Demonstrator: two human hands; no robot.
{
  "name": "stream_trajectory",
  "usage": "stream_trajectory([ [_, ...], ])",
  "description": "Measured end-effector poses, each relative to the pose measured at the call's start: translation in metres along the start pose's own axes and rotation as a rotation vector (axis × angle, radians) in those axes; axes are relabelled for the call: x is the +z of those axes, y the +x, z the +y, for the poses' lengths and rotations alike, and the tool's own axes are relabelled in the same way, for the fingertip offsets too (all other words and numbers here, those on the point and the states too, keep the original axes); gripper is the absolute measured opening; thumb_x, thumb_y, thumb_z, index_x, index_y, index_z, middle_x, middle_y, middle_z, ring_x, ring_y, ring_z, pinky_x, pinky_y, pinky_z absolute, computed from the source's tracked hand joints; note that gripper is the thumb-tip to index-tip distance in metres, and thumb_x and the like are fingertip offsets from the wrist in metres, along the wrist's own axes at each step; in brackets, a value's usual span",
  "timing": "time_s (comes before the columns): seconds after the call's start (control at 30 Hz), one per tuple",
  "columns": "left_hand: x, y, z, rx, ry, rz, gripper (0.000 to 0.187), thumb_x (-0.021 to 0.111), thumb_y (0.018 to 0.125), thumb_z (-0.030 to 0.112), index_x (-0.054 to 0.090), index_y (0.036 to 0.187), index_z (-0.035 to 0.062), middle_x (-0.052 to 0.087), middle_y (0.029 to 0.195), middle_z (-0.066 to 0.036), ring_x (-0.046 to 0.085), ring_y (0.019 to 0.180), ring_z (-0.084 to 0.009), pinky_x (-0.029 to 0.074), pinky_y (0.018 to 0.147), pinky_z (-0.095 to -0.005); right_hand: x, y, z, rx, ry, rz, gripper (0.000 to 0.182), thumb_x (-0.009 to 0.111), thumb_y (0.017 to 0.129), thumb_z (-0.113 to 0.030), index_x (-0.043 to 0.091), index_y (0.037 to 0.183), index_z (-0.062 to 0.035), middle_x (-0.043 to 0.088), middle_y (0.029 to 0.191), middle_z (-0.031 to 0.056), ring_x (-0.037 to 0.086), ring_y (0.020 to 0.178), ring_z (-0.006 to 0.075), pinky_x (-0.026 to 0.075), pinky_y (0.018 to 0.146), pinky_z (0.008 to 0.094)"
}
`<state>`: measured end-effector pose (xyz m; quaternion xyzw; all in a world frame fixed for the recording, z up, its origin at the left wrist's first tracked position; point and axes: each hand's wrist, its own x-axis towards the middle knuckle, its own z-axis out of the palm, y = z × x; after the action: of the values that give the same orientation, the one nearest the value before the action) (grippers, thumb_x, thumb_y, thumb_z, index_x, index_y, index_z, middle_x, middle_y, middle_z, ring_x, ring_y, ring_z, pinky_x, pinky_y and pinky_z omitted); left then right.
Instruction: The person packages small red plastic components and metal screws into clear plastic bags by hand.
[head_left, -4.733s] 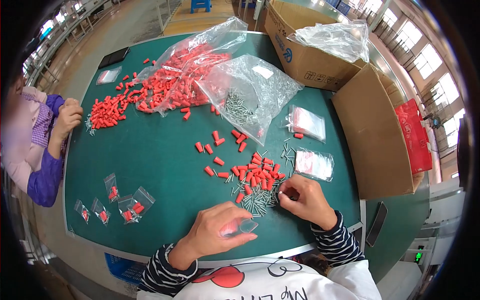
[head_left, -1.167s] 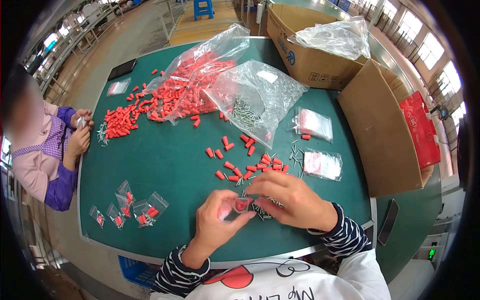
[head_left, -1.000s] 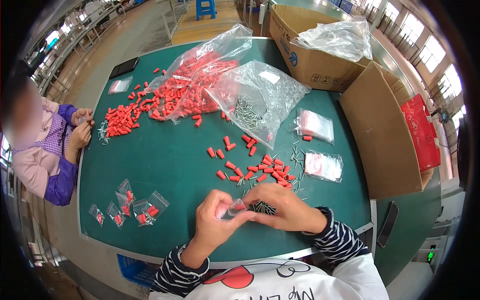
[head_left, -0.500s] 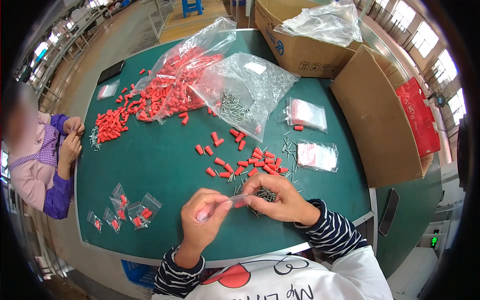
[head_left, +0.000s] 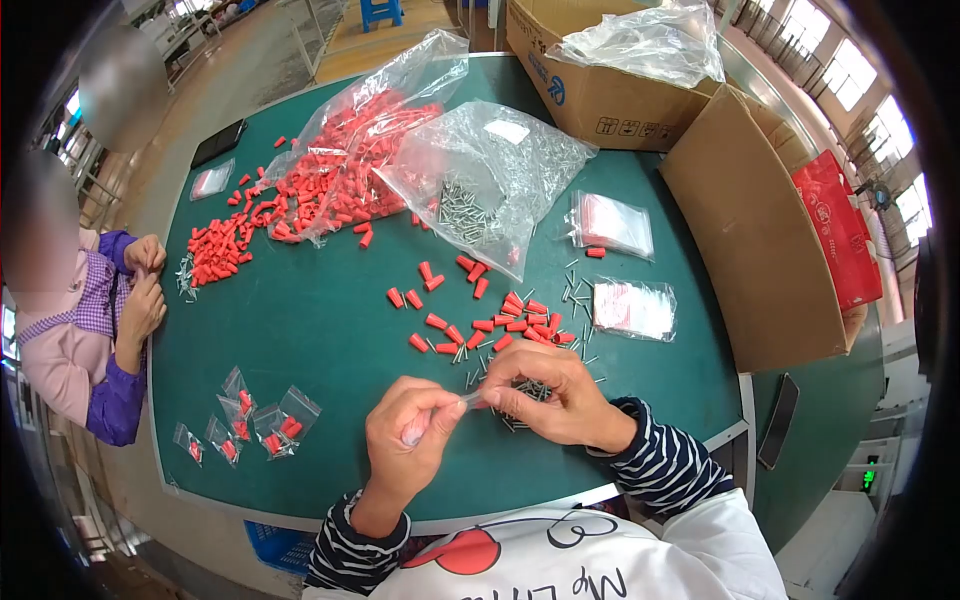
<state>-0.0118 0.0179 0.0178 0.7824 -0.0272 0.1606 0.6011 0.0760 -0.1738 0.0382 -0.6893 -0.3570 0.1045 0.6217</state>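
Observation:
My left hand [head_left: 405,430] and my right hand [head_left: 560,395] meet above the near part of the table, both closed in a pinch. Between their fingertips is a small clear zip bag [head_left: 473,398], mostly covered by the fingers. Something whitish [head_left: 416,430] shows inside my left palm. A pile of metal screws [head_left: 530,390] lies under and behind my right hand, partly hidden by it. Just beyond are scattered red tapered plastic caps [head_left: 515,322] with more loose screws among them. On the left lie several small filled zip bags [head_left: 270,430] with red caps inside.
Large clear bags of red caps [head_left: 350,165] and screws [head_left: 465,215] lie farther back. Stacks of flat bags [head_left: 612,228] sit at right, beside cardboard boxes [head_left: 750,240]. A co-worker's hands [head_left: 147,275] are at the left edge, near a phone [head_left: 218,143].
My fingers have shifted slightly around the small bag, and its reddish part is now more covered. Another person's head has come into view at the upper left.

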Motion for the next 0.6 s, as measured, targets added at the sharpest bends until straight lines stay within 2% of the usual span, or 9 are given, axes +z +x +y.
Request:
stream_trajectory([
  [0.1,0.009,0.002,0.003,-0.063,-0.157,0.068,0.009,0.075,0.084,-0.001,0.069,0.091,-0.0008,0.061,0.085,-0.006,0.054,0.070,-0.0092,0.044,0.059,-0.0225,-0.002,0.001,-0.002,0.006,-0.015,-0.009,0.004,0.070,0.087,-0.003,0.067,0.088,-0.0002,0.065,0.084,0.0067,0.061,0.079,0.0179,0.049,0.070,0.0299],
  [0.23,0.001,0.004,0.003,0.077,-0.005,-0.052,0.009,0.072,0.088,-0.001,0.068,0.095,-0.0022,0.060,0.089,-0.005,0.055,0.072,-0.0085,0.045,0.060,-0.0231,0.001,0.001,0.000,-0.052,-0.012,-0.051,0.003,0.069,0.087,-0.003,0.067,0.089,-0.0002,0.065,0.084,0.0068,0.061,0.077,0.0175,0.048,0.067,0.0290],
  [0.3,0.000,0.003,0.001,0.092,0.036,-0.062,0.008,0.069,0.090,-0.001,0.067,0.097,-0.0032,0.060,0.090,-0.005,0.055,0.073,-0.0080,0.045,0.060,-0.0234,0.002,0.002,-0.003,0.016,-0.030,-0.064,0.003,0.069,0.087,-0.003,0.067,0.089,-0.0004,0.065,0.084,0.0067,0.061,0.078,0.0172,0.048,0.065,0.0285],
  [0.43,0.012,-0.002,-0.008,-0.110,-0.084,0.044,0.013,0.064,0.094,0.002,0.064,0.106,-0.0019,0.060,0.094,-0.004,0.055,0.077,-0.0070,0.046,0.067,-0.0232,0.004,0.007,-0.007,0.222,-0.046,0.020,0.005,0.067,0.090,-0.006,0.067,0.091,-0.0011,0.066,0.084,0.0034,0.059,0.071,0.0097,0.045,0.059,0.0246],
  [0.47,0.012,-0.002,-0.006,-0.223,-0.176,0.074,0.014,0.063,0.095,0.003,0.064,0.108,-0.0015,0.060,0.095,-0.004,0.054,0.078,-0.0067,0.046,0.069,-0.0229,0.006,0.009,-0.006,0.290,-0.021,0.056,0.005,0.067,0.090,-0.006,0.067,0.091,-0.0012,0.066,0.084,0.0026,0.058,0.070,0.0080,0.045,0.058,0.0239],
  [0.5,0.010,0.000,-0.004,-0.335,-0.270,0.106,0.015,0.061,0.096,0.004,0.063,0.110,-0.0012,0.060,0.096,-0.003,0.054,0.079,-0.0064,0.046,0.070,-0.0226,0.006,0.012,0.004,0.240,-0.008,0.104,0.006,0.067,0.091,-0.007,0.067,0.092,-0.0011,0.067,0.085,0.0016,0.057,0.068,0.0049,0.044,0.058,0.0219],
  [0.53,0.009,0.002,-0.002,-0.444,-0.368,0.136,0.017,0.059,0.097,0.005,0.062,0.112,-0.0008,0.060,0.098,-0.003,0.054,0.081,-0.0060,0.045,0.072,-0.0223,0.004,0.017,0.005,0.265,0.007,0.099,0.007,0.067,0.091,-0.007,0.067,0.092,-0.0007,0.068,0.087,0.0027,0.059,0.070,0.0055,0.045,0.059,0.0217],
  [0.57,0.010,0.002,-0.005,-0.449,-0.397,0.173,0.020,0.054,0.099,0.010,0.061,0.115,-0.0005,0.061,0.093,-0.001,0.054,0.082,-0.0060,0.045,0.073,-0.0226,0.006,0.023,0.005,0.251,-0.025,0.081,0.007,0.067,0.091,-0.006,0.068,0.094,-0.0002,0.068,0.089,0.0049,0.061,0.072,0.0078,0.047,0.060,0.0226],
  [0.6,0.007,0.002,-0.009,-0.477,-0.452,0.153,0.022,0.054,0.100,0.013,0.061,0.117,-0.0011,0.063,0.097,-0.003,0.057,0.085,-0.0076,0.047,0.075,-0.0238,0.008,0.029,0.002,0.239,-0.060,0.072,0.008,0.068,0.090,-0.005,0.068,0.096,0.0002,0.069,0.090,0.0071,0.063,0.074,0.0100,0.049,0.062,0.0235],
])
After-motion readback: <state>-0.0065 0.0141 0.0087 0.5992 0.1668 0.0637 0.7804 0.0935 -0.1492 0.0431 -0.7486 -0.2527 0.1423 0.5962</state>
